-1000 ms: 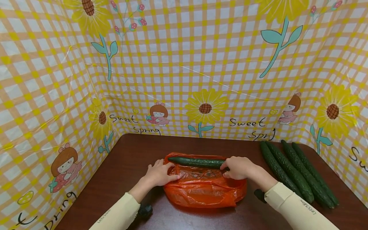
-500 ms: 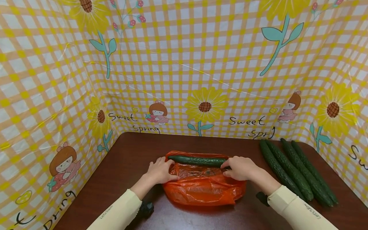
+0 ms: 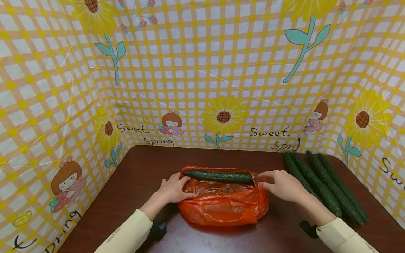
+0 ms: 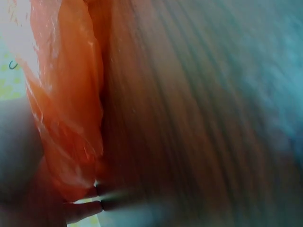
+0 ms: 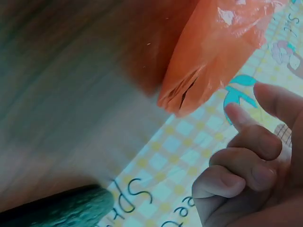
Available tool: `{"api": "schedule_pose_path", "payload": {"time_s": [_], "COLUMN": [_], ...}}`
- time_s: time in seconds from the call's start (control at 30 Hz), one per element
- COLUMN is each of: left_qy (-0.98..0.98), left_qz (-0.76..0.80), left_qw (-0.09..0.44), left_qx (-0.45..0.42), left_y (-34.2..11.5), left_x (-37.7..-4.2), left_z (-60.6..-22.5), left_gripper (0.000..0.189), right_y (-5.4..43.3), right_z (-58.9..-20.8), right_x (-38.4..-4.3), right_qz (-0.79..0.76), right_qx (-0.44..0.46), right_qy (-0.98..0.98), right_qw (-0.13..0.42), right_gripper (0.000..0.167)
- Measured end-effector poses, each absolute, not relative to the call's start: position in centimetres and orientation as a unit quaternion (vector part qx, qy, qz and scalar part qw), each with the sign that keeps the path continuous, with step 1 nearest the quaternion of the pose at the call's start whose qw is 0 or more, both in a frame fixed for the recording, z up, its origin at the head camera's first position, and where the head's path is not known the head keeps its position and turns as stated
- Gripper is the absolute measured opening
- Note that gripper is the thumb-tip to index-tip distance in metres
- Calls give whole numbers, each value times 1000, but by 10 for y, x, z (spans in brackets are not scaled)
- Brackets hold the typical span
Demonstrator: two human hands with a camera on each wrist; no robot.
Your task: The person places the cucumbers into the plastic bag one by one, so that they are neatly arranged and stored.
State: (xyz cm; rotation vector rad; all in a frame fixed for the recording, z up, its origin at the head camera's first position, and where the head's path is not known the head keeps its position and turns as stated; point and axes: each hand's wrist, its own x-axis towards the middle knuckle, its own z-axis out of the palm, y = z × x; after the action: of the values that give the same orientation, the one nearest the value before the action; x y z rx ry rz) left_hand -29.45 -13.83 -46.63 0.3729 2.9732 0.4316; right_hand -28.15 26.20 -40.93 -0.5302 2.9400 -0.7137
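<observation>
A red plastic bag (image 3: 223,211) lies on the table with its mouth spread upward. Inside its far side rests a dark green cucumber (image 3: 218,176), lying crosswise; more contents show dimly beneath the thin plastic. My left hand (image 3: 172,188) holds the bag's left edge, thumb over the opening; in the left wrist view its fingertips (image 4: 85,209) show past the orange-looking plastic. Just off the bag's right end, my right hand (image 3: 283,184) has thumb and index finger extended. In the right wrist view that hand (image 5: 255,161) is apart from the bag (image 5: 208,56), other fingers loosely bent.
Several cucumbers (image 3: 329,186) lie side by side at the table's right, close to my right forearm. Checked, flower-printed sheeting (image 3: 221,70) walls the brown table (image 3: 152,158) at the back and both sides. Black objects (image 3: 158,230) (image 3: 308,229) sit under both wrists.
My right hand has let go of the cucumber's right end and drawn back to the right, out of the bag. My left hand stays at the bag's left edge.
</observation>
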Motion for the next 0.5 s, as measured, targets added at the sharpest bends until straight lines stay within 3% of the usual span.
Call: {"api": "schedule_pose_path", "payload": {"time_s": [0.5], "left_qy": [979], "left_qz": [114], "left_qw": [75], "left_qx": [154], "left_y": [-148], "left_x": [-290], "left_z": [-463], "left_gripper": [80], "right_y": [306], "right_z": [-415], "right_x": [-264], "right_qz": [-287], "right_qx": [-118], "right_qy": [951], "right_qw": [-9], "right_gripper": [42]}}
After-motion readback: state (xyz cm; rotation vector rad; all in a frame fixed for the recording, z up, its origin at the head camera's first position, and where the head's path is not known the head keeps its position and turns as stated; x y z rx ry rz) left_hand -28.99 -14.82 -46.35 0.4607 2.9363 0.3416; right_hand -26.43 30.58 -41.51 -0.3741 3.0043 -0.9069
